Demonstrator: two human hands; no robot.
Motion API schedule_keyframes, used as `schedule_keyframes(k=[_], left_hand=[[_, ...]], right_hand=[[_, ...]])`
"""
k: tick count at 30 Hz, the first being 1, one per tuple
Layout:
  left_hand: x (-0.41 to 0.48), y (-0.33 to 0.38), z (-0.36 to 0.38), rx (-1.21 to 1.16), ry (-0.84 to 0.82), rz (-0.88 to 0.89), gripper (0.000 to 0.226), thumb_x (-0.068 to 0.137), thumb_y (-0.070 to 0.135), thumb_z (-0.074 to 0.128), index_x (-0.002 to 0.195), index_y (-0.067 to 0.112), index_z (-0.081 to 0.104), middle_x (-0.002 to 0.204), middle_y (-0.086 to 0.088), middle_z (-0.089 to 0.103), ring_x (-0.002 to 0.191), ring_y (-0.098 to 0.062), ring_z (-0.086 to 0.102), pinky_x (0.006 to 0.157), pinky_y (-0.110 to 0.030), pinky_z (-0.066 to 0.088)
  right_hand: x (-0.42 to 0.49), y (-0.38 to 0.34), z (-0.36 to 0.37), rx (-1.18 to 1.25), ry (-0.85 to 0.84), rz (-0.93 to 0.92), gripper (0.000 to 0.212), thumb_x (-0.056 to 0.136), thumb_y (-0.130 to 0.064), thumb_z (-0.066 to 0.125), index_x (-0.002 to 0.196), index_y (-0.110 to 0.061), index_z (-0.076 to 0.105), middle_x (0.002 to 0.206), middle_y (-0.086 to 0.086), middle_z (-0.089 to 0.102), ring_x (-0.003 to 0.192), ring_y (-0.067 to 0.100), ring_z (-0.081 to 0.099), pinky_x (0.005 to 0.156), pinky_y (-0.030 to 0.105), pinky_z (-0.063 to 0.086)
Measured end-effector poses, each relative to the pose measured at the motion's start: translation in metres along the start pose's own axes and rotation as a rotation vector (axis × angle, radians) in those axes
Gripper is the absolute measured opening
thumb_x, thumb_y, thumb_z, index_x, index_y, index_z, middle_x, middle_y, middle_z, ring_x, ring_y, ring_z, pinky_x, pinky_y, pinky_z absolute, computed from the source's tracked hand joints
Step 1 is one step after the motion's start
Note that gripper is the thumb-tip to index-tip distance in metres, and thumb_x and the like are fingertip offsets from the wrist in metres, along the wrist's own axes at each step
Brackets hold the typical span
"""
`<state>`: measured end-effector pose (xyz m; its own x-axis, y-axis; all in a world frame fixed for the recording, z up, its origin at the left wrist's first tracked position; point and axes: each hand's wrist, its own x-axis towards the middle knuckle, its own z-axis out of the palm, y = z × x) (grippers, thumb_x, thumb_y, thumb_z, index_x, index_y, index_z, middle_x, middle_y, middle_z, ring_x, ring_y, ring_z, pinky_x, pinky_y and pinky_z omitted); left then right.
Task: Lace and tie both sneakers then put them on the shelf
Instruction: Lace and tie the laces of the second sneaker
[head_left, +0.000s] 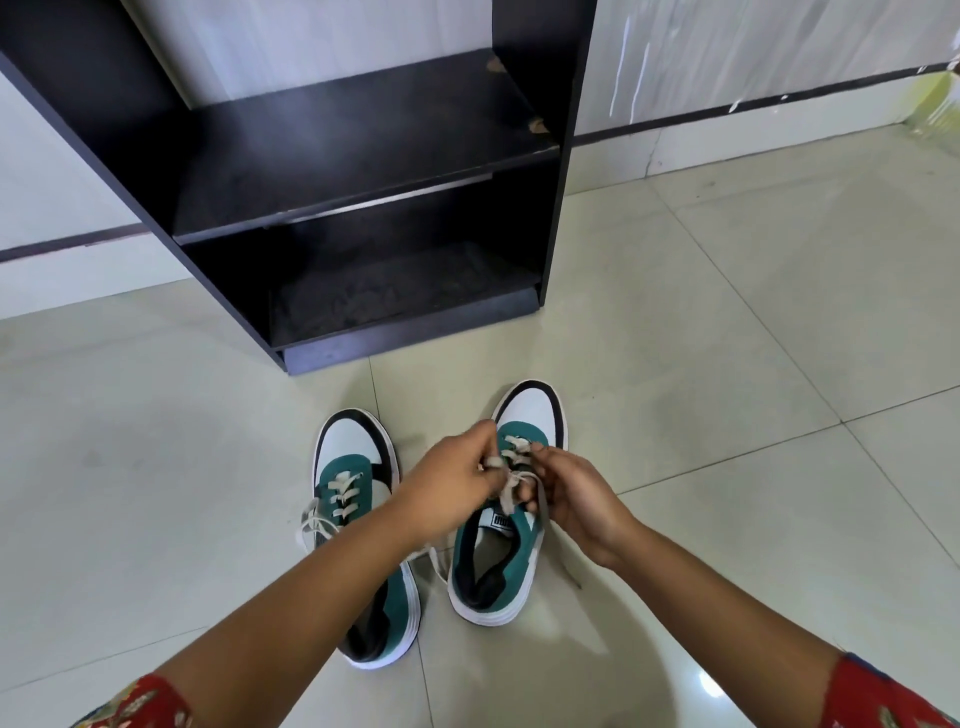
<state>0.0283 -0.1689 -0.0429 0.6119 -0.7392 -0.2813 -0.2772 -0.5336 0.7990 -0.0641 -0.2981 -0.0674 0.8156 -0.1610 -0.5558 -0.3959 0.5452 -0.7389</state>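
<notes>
While fingers pinch laces, shelf beyond

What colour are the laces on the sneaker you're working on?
Off-white, cream-toned laces on the right-hand sneaker, seen clearest in the head view between both hands.

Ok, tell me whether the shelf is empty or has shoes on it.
Empty. Both boards of the shelf show bare; both sneakers, left and right, stand on the floor before it.
</notes>
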Motion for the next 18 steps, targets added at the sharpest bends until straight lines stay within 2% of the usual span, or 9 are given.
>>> schedule_keyframes(k=[2, 4, 5, 8, 11, 14, 16, 18], left_hand=[[0.003, 0.001, -0.001, -0.397, -0.016, -0.217, 0.029, 0.082, 0.004, 0.062, 0.069, 0.017, 0.040, 0.053, 0.000, 0.045, 0.042, -0.007, 0.038, 0.043, -0.021, 0.031], [0.002, -0.002, -0.001, -0.614, -0.007, -0.364, 0.031, 0.081, 0.002, 0.062, 0.066, 0.016, 0.039, 0.050, 0.002, 0.044, 0.036, -0.005, 0.030, 0.038, -0.017, 0.022], [0.001, -0.004, 0.000, -0.664, 0.010, -0.395, 0.032, 0.081, 0.002, 0.063, 0.066, 0.016, 0.038, 0.052, 0.001, 0.046, 0.036, -0.005, 0.029, 0.037, -0.017, 0.021], [-0.003, -0.006, 0.005, -0.717, 0.084, -0.407, 0.034, 0.081, 0.002, 0.063, 0.064, 0.016, 0.037, 0.049, 0.002, 0.047, 0.034, -0.004, 0.030, 0.037, -0.016, 0.021], [-0.007, -0.001, 0.009, -0.735, 0.121, -0.390, 0.035, 0.081, 0.001, 0.064, 0.063, 0.016, 0.037, 0.050, 0.000, 0.043, 0.032, -0.003, 0.030, 0.035, -0.015, 0.023], [-0.008, -0.001, 0.007, -0.740, 0.139, -0.403, 0.034, 0.081, 0.003, 0.065, 0.063, 0.016, 0.039, 0.060, -0.006, 0.047, 0.033, -0.003, 0.032, 0.036, -0.015, 0.025], [-0.010, -0.001, 0.005, -0.706, 0.131, -0.412, 0.027, 0.081, 0.010, 0.067, 0.065, 0.015, 0.046, 0.066, -0.007, 0.053, 0.039, -0.005, 0.039, 0.040, -0.017, 0.030], [-0.012, -0.002, 0.004, -0.675, 0.092, -0.435, 0.017, 0.083, 0.022, 0.065, 0.071, 0.014, 0.056, 0.069, -0.003, 0.059, 0.055, -0.010, 0.051, 0.053, -0.022, 0.038]], right_hand=[[-0.002, 0.002, -0.001, 0.043, 0.021, -0.023, 0.030, 0.097, -0.024, 0.041, 0.071, -0.010, 0.049, 0.054, 0.001, 0.059, 0.052, 0.012, 0.054, 0.057, 0.024, 0.042], [-0.008, 0.001, 0.000, -0.066, 0.065, -0.115, 0.034, 0.096, -0.023, 0.042, 0.065, -0.009, 0.048, 0.057, -0.003, 0.060, 0.057, 0.011, 0.053, 0.061, 0.022, 0.043], [-0.012, 0.002, 0.001, -0.181, 0.099, -0.198, 0.033, 0.095, -0.022, 0.046, 0.067, -0.006, 0.052, 0.064, -0.003, 0.062, 0.063, 0.010, 0.055, 0.064, 0.018, 0.044], [-0.024, 0.004, 0.002, -0.560, 0.215, -0.441, 0.020, 0.078, -0.029, 0.070, 0.070, -0.011, 0.064, 0.099, -0.006, 0.059, 0.096, -0.001, 0.055, 0.076, 0.004, 0.038], [-0.025, 0.009, 0.001, -0.695, 0.214, -0.533, 0.016, 0.067, -0.024, 0.080, 0.073, -0.017, 0.066, 0.099, -0.006, 0.060, 0.103, 0.001, 0.056, 0.085, 0.008, 0.040], [-0.024, 0.008, -0.001, -0.834, 0.224, -0.569, 0.013, 0.069, -0.024, 0.077, 0.070, -0.026, 0.064, 0.096, -0.007, 0.061, 0.102, 0.005, 0.057, 0.087, 0.013, 0.041], [-0.025, 0.002, 0.000, -0.759, 0.178, -0.489, 0.014, 0.075, -0.017, 0.074, 0.067, -0.023, 0.064, 0.099, -0.006, 0.060, 0.102, 0.004, 0.055, 0.085, 0.010, 0.039], [-0.027, -0.005, 0.002, -0.456, 0.111, -0.338, 0.015, 0.081, -0.010, 0.063, 0.067, -0.013, 0.062, 0.097, -0.004, 0.059, 0.096, 0.007, 0.056, 0.079, 0.015, 0.040]])
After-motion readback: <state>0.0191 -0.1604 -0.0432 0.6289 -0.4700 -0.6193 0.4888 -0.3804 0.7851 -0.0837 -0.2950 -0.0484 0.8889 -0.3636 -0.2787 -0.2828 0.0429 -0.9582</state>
